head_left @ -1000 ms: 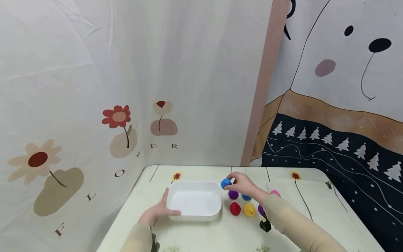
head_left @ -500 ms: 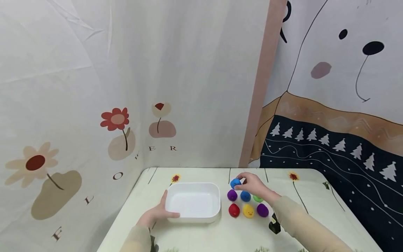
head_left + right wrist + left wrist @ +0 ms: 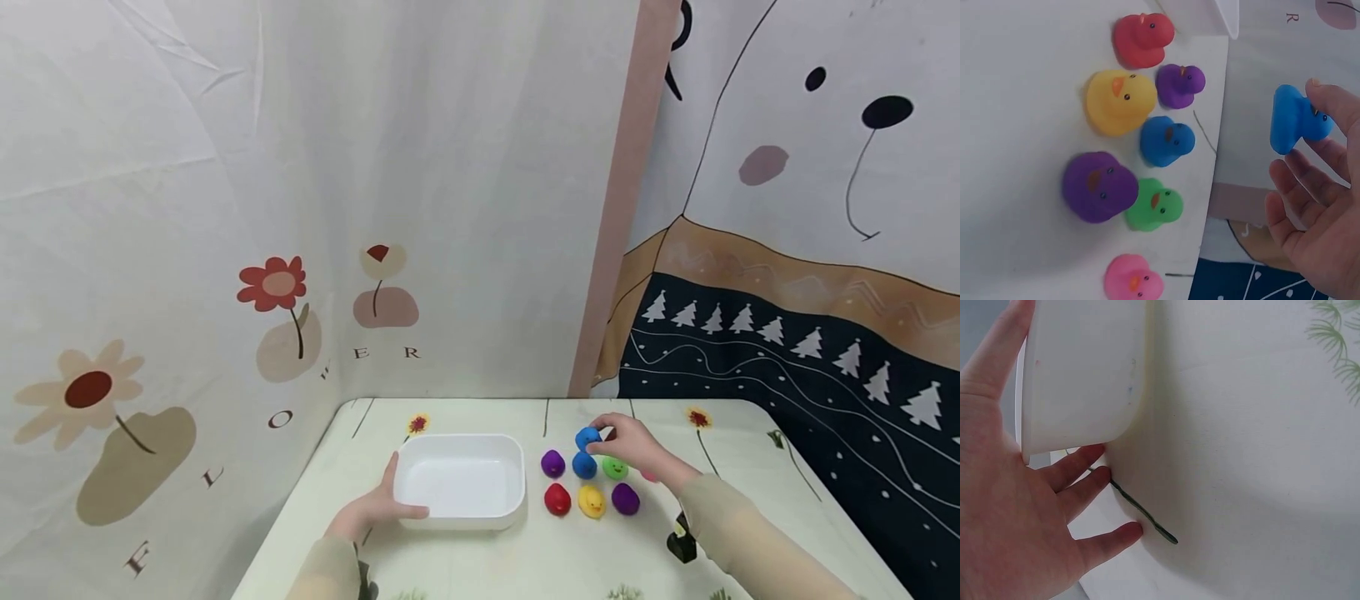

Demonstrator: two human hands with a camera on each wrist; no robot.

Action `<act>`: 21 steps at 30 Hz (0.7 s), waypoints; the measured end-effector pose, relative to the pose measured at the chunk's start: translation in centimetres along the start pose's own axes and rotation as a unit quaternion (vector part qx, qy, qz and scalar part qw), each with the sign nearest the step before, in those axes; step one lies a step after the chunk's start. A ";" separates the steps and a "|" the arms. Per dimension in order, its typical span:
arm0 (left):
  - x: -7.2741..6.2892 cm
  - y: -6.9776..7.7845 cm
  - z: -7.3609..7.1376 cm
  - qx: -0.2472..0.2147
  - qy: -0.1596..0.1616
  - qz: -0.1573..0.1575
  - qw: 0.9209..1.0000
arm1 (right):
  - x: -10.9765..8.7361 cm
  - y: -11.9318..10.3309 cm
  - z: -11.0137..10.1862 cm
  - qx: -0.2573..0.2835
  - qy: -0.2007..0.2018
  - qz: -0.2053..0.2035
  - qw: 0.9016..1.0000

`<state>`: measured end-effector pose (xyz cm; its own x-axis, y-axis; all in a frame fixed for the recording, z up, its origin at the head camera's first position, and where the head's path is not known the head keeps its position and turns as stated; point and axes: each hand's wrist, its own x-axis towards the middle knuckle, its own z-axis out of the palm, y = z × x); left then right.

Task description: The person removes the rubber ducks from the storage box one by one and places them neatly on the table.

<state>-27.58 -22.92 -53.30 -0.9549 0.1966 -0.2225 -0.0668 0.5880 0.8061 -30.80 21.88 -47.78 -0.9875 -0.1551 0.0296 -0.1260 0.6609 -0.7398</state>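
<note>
My right hand (image 3: 630, 442) pinches a blue rubber duck (image 3: 1288, 119) between thumb and fingers, raised above the back of the duck group; in the right wrist view the duck lies tipped on its side. Spread fairly straight around the near left corner of a white plastic tub (image 3: 468, 524), my left hand (image 3: 371, 507) touches its outer walls. Nothing shows inside the tub. Below the right hand a second blue duck (image 3: 584, 466) stands between a purple duck (image 3: 552, 463) and a green duck (image 3: 615, 467).
A red duck (image 3: 557, 500), a yellow duck (image 3: 591, 502) and a larger purple duck (image 3: 626, 499) form the near row. Partly behind the right arm is a pink duck (image 3: 1134, 278). Printed fabric walls (image 3: 480, 250) stand behind and left of the table.
My right hand has moved right with the blue duck, from beside the tub to above the second blue duck. The green and larger purple ducks came into fuller view. The left hand stays put.
</note>
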 end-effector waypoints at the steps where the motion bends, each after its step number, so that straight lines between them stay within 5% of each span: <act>1: 0.0 0.1 0.0 0.004 0.001 -0.002 1.000 | -0.2 0.2 -0.2 -0.003 0.004 0.001 1.000; 21: 0.4 -0.3 0.0 0.018 0.000 0.005 1.000 | -2.2 4.6 -1.8 -0.018 0.020 0.052 0.998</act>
<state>-27.94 -23.03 -53.67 -0.9555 0.2018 -0.2150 -0.0476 0.6140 0.7878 -29.34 26.57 -50.01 -0.9983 -0.0550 -0.0193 -0.0247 0.6978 -0.7158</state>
